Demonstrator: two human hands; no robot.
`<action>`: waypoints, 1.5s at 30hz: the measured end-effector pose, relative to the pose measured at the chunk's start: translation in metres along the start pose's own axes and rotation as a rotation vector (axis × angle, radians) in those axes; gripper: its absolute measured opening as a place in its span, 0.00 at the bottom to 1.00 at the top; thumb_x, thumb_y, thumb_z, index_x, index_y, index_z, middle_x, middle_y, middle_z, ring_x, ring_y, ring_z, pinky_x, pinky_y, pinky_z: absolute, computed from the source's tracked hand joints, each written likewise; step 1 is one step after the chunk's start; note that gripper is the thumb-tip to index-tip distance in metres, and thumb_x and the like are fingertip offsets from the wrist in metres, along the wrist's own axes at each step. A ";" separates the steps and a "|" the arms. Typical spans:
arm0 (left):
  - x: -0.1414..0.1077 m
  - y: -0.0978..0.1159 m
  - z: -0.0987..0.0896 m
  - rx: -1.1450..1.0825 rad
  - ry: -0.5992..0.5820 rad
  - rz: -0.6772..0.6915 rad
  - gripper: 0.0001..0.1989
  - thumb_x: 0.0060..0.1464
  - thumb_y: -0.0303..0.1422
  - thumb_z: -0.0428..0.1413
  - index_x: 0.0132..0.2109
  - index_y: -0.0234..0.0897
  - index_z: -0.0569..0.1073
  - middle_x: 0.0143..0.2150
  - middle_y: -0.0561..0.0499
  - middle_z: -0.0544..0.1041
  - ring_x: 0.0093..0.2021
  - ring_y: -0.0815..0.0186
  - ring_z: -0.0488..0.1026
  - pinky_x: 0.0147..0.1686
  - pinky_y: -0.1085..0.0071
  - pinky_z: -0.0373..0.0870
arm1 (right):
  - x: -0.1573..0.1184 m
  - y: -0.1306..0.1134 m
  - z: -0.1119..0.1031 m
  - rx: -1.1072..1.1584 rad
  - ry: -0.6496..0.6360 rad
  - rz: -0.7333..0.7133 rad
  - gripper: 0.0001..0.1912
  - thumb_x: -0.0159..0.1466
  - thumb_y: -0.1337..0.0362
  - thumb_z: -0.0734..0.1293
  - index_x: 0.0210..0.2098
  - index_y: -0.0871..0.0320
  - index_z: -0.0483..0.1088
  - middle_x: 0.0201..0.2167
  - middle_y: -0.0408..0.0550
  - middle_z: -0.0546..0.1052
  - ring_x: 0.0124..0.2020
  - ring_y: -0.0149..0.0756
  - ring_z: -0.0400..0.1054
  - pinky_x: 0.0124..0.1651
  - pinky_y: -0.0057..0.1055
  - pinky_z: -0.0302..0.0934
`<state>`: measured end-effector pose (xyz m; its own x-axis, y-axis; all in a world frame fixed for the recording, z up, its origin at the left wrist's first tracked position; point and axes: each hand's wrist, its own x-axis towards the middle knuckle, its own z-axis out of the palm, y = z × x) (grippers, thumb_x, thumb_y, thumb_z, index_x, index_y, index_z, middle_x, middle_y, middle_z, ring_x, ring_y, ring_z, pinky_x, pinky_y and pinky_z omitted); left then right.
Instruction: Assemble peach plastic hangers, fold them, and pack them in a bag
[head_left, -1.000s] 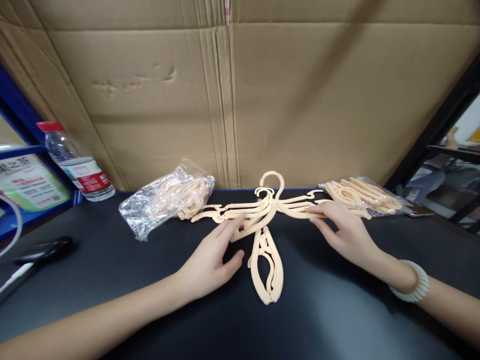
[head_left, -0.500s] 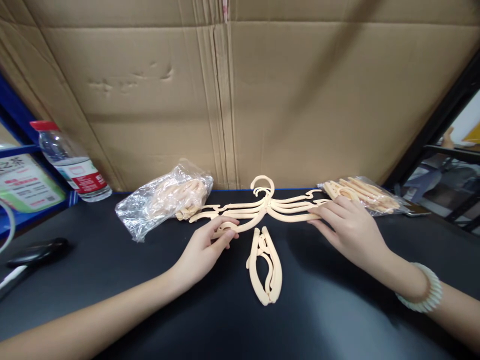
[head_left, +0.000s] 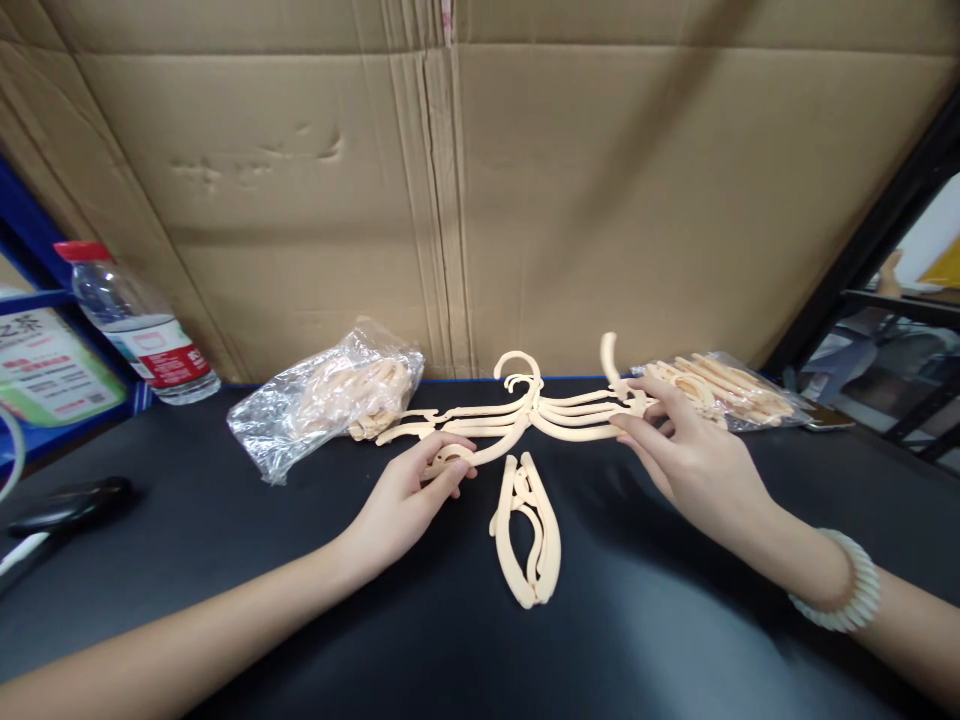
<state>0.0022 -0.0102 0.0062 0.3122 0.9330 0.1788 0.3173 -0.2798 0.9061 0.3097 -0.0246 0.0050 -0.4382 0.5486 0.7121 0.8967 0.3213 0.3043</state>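
Several cream folding clothes hangers [head_left: 517, 432] lie stacked and unfolded, their hooks pointing up at the back. My left hand [head_left: 416, 490] is closed on the left arm end of the front hanger. At the stack's right end, my right hand [head_left: 686, 445] pinches part of a hanger, and a curved end piece [head_left: 609, 350] stands up beyond its fingers. Which hanger that piece belongs to I cannot tell. Between my hands, nearer to me, a folded hanger [head_left: 527, 535] lies flat on the black table [head_left: 637, 620], touched by neither hand.
Behind the stack lie a clear plastic bag of cream hangers [head_left: 322, 400] on the left and another bag [head_left: 750, 390] on the right. A red-capped bottle [head_left: 142, 330] leans beside a blue shelf. A black mouse-like object [head_left: 71, 503] lies left. A cardboard wall [head_left: 300, 200] rises behind.
A curved end piece at the right has swung upright by my right hand, whose fingers have changed their hold. My left hand stays on the hanger's left end.
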 end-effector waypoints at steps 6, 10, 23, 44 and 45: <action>0.000 0.001 0.001 0.039 -0.031 0.039 0.12 0.59 0.40 0.52 0.43 0.36 0.72 0.35 0.49 0.76 0.30 0.67 0.71 0.33 0.70 0.69 | -0.002 0.001 0.006 0.542 0.026 0.080 0.08 0.67 0.71 0.60 0.43 0.55 0.66 0.42 0.52 0.75 0.37 0.38 0.74 0.40 0.34 0.69; 0.000 0.000 0.000 0.068 -0.029 0.040 0.11 0.59 0.39 0.52 0.43 0.37 0.72 0.35 0.50 0.76 0.29 0.67 0.70 0.32 0.71 0.67 | -0.003 -0.001 0.010 0.791 -0.019 0.184 0.18 0.66 0.68 0.63 0.55 0.52 0.60 0.42 0.49 0.75 0.38 0.37 0.75 0.40 0.32 0.71; 0.000 0.000 0.003 -0.180 0.192 -0.031 0.12 0.49 0.37 0.64 0.38 0.35 0.74 0.32 0.52 0.75 0.30 0.68 0.70 0.32 0.72 0.67 | -0.001 0.005 0.004 1.163 -0.207 0.459 0.15 0.68 0.56 0.62 0.50 0.54 0.71 0.39 0.49 0.75 0.29 0.33 0.67 0.33 0.32 0.66; -0.008 0.010 0.018 -0.585 0.125 -0.039 0.10 0.50 0.33 0.66 0.33 0.34 0.72 0.28 0.56 0.71 0.27 0.73 0.68 0.31 0.76 0.67 | 0.003 -0.043 -0.010 1.832 -0.387 0.751 0.22 0.61 0.57 0.72 0.49 0.53 0.61 0.36 0.47 0.79 0.39 0.38 0.76 0.46 0.41 0.71; -0.007 0.010 0.019 -0.608 0.142 -0.054 0.11 0.49 0.33 0.66 0.33 0.34 0.72 0.29 0.55 0.72 0.27 0.73 0.68 0.32 0.76 0.68 | 0.003 -0.044 -0.010 1.815 -0.341 0.835 0.24 0.59 0.57 0.73 0.50 0.53 0.61 0.35 0.47 0.80 0.38 0.38 0.76 0.46 0.40 0.71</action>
<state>0.0199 -0.0241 0.0071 0.1747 0.9749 0.1384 -0.2502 -0.0920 0.9638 0.2693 -0.0448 0.0001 -0.2186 0.9679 0.1241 -0.1450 0.0935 -0.9850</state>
